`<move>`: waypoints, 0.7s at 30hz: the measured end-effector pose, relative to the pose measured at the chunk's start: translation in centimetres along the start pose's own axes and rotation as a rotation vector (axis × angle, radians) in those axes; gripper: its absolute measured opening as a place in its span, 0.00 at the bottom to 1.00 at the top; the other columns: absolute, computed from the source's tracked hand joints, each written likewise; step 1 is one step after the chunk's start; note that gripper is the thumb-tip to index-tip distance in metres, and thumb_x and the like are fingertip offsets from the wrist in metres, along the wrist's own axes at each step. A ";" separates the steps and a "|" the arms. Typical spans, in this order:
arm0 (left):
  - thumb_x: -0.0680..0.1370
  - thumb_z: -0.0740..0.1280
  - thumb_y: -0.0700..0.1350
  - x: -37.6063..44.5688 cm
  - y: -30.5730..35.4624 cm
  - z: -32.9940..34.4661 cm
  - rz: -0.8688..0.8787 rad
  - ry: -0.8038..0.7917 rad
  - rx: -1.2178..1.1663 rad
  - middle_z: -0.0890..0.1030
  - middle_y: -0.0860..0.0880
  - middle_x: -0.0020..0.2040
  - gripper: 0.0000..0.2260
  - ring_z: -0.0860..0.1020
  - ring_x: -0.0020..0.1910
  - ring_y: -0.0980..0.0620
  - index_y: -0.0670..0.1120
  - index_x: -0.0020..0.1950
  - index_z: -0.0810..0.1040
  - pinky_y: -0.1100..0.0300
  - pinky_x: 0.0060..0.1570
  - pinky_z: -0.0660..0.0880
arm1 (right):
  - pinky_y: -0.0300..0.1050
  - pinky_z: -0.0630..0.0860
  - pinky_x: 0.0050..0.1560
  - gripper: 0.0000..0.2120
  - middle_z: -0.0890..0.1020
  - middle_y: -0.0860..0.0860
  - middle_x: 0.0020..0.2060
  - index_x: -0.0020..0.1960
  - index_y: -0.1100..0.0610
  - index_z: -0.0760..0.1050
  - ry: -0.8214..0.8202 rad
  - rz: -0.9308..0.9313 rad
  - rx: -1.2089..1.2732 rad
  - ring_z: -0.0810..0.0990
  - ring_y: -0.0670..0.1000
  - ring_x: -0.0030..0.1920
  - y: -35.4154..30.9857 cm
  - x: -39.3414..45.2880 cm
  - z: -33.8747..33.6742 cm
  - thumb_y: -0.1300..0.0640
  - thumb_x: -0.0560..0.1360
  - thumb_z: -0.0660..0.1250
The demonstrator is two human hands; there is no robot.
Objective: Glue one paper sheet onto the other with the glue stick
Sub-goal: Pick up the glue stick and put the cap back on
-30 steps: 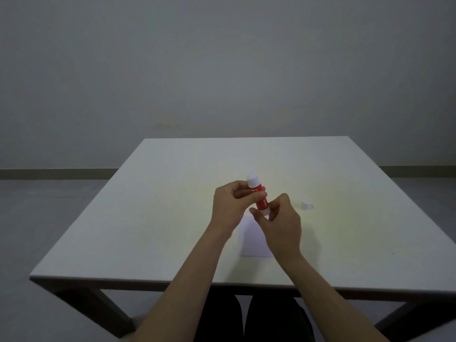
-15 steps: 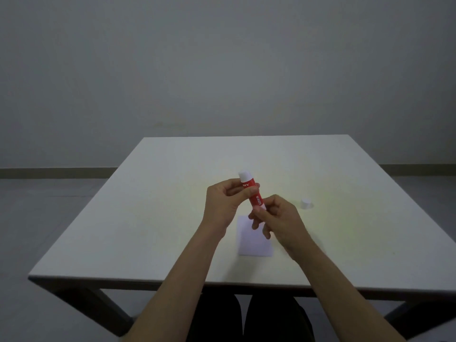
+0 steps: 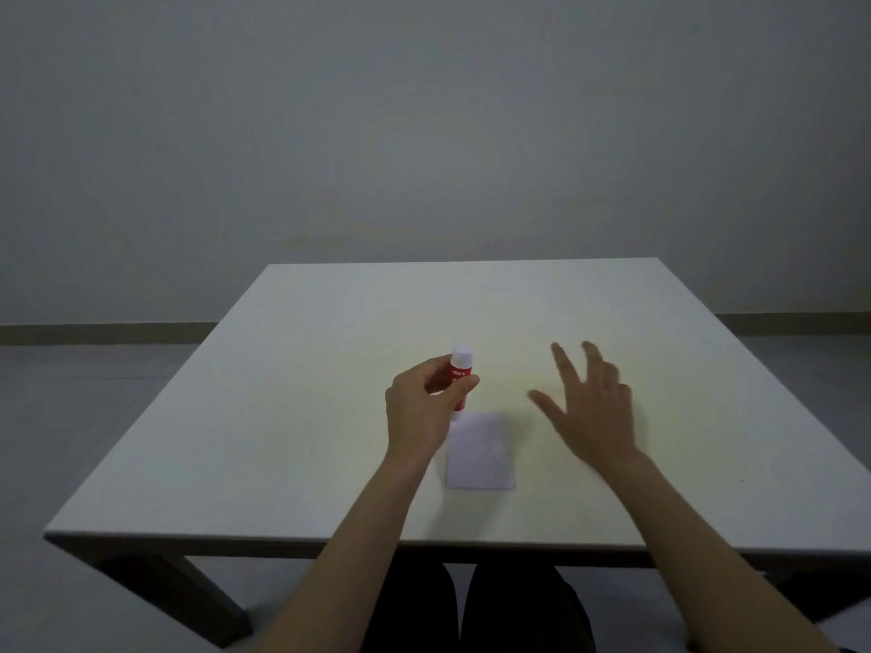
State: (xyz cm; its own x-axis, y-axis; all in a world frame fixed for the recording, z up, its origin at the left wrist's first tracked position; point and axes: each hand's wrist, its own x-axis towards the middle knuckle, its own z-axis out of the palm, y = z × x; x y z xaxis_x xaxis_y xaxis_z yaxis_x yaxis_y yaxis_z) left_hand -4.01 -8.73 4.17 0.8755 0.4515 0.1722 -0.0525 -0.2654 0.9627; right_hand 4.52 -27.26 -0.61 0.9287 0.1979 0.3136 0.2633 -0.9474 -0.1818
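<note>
a single head-worn wide-angle camera is looking forward and down from above the near edge of the white worktop (image 3: 292, 417), which is filling the lower middle of the frame and narrowing toward the far grey wall (image 3: 424, 124). both forearms are entering from the bottom edge, so the left hand (image 3: 419, 407) and right hand (image 3: 589, 407) are sitting near the centre, fairly close to the lens. the floor (image 3: 70, 440) is showing at either side, and dark-clothed legs (image 3: 471, 605) are showing under the near edge.
</note>
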 end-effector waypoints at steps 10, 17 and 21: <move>0.72 0.72 0.45 -0.4 -0.3 -0.2 0.065 -0.048 0.201 0.84 0.54 0.47 0.13 0.80 0.47 0.55 0.54 0.56 0.82 0.66 0.48 0.73 | 0.48 0.71 0.48 0.08 0.81 0.58 0.46 0.51 0.62 0.77 -0.013 0.003 0.319 0.77 0.58 0.46 0.5 0.0 -0.7 0.59 0.75 0.65; 0.72 0.72 0.45 -0.6 0.1 0.0 0.102 -0.064 0.266 0.85 0.51 0.49 0.13 0.81 0.48 0.51 0.53 0.56 0.82 0.55 0.51 0.76 | 0.25 0.71 0.33 0.07 0.84 0.45 0.40 0.51 0.55 0.82 -0.194 -0.015 1.134 0.78 0.39 0.30 -4.4 -0.8 -5.9 0.58 0.74 0.68; 0.71 0.72 0.44 -0.8 0.2 0.2 0.128 -0.070 0.311 0.84 0.50 0.51 0.15 0.80 0.48 0.51 0.52 0.58 0.81 0.55 0.52 0.76 | 0.34 0.72 0.38 0.08 0.82 0.47 0.38 0.52 0.56 0.81 -0.138 -0.053 1.038 0.76 0.45 0.31 -5.0 -0.9 -6.2 0.60 0.74 0.68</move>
State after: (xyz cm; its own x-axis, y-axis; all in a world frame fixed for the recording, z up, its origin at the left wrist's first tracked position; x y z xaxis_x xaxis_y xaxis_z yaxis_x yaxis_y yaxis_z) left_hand -4.63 -9.28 4.24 0.9029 0.3408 0.2620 -0.0244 -0.5679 0.8227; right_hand 0.77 -24.26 5.80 0.9140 0.3216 0.2474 0.3386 -0.2685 -0.9018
